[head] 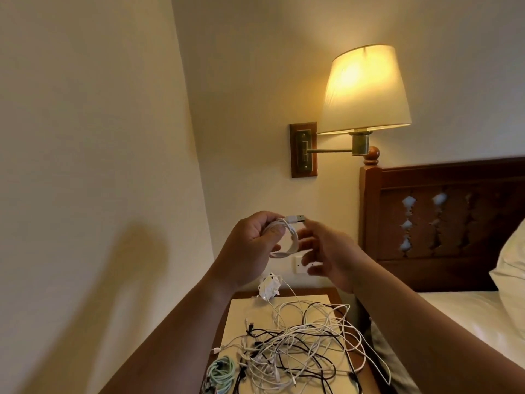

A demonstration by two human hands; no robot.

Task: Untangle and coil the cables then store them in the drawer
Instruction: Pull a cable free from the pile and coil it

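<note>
My left hand (252, 245) grips a coiled white USB cable (287, 237) held up in front of the wall, thumb pressed across the loops. Its USB plug (297, 218) sticks out at the top. My right hand (326, 251) is just right of the coil, fingers spread and a fingertip at the plug. Below, a tangle of white and black cables (295, 345) lies on the bedside table (241, 311). A mint-green coiled cable (221, 372) sits at the table's front left. A white charger plug (268, 285) lies at the back. No drawer is in view.
A lit wall lamp (366, 89) on a brass arm hangs above the table. The wooden headboard (443, 217) and a bed with white sheets (468, 317) and a pillow (511, 263) are at the right. A wall socket (301, 264) sits behind my hands.
</note>
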